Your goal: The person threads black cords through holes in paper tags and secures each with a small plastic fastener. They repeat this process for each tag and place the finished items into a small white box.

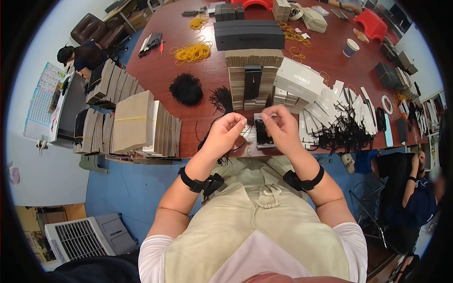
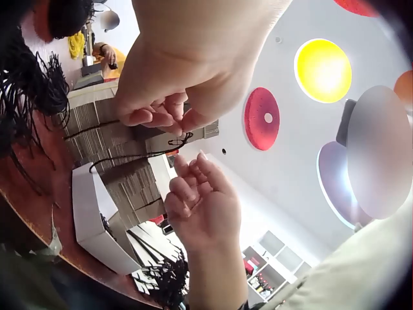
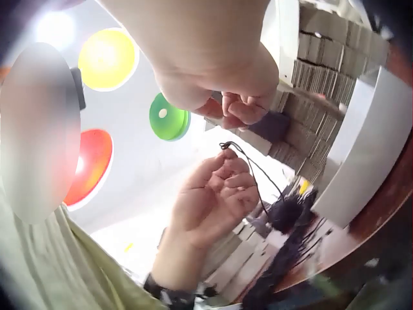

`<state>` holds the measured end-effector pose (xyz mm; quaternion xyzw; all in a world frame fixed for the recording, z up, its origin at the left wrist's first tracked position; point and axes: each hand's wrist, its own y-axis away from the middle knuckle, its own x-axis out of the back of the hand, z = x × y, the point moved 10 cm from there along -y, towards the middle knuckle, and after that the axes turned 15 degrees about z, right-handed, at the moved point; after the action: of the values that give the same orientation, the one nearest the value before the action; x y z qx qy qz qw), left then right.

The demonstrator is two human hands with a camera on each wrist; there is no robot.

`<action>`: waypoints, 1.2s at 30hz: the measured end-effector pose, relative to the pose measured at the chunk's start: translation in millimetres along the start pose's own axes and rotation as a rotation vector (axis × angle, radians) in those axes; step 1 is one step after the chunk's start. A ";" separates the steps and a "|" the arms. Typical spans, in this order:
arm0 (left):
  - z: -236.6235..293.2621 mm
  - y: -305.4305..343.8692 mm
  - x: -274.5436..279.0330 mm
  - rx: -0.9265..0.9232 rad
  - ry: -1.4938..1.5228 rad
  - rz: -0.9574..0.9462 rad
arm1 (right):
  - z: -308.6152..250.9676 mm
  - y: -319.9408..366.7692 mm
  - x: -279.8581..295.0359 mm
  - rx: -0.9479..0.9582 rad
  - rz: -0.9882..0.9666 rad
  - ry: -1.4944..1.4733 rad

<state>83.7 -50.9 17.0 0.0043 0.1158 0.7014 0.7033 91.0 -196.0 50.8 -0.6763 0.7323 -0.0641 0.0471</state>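
Glossy reddish-brown table [image 1: 148, 70] was crowded with card stacks [image 1: 134, 120]. Black cord [image 2: 145, 155] looked thin, with a small looped knot near one end; it was up between both hands, near a small white box [image 2: 90, 213]. Left hand [image 1: 224, 134] pinched it by the knot, fingertips together. Right hand [image 1: 282, 127] had its fingers curled just beside; couldn't tell if they held anything. White carton [image 1: 302, 78] read "ORIGINALS", repeated on its edge; dark box [image 1: 250, 35] lettering was too small to read.
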 end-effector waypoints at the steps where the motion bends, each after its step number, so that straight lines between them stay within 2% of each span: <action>1: 1.9 1.8 -1.8 0.002 0.005 -0.015 | -5.8 3.3 -7.5 -0.026 -0.083 -0.042; 4: 11.9 4.6 -9.3 -0.054 0.015 -0.060 | 3.4 20.1 -32.5 -0.550 -0.251 -0.318; 5: 15.5 5.3 -10.8 -0.082 0.017 -0.072 | 7.1 22.5 -37.2 -0.599 -0.337 -0.329; 8: 18.9 3.5 -6.0 -0.200 -0.022 -0.014 | 24.1 19.1 -30.7 -0.652 -0.347 -0.373; 12: 7.5 6.7 -5.2 -0.049 -0.046 -0.043 | 13.3 9.2 -25.8 -0.392 -0.311 -0.065; 15: 7.3 8.0 -7.1 -0.025 -0.035 -0.046 | 15.4 5.7 -22.4 -0.323 -0.232 -0.061; 27: 0.4 8.5 -7.8 0.053 0.004 -0.081 | 11.9 1.6 -9.2 -0.247 -0.141 0.069; 32: -10.0 8.7 -11.4 0.123 -0.047 -0.169 | 6.5 3.2 -15.4 -0.217 -0.203 0.066; 36: -2.3 10.1 -18.8 -0.014 0.050 -0.202 | 7.8 3.4 -15.8 -0.218 -0.228 0.068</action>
<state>73.6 -69.6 19.4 -0.0297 0.1283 0.6275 0.7674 90.2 -180.2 42.3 -0.7536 0.6546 -0.0120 -0.0591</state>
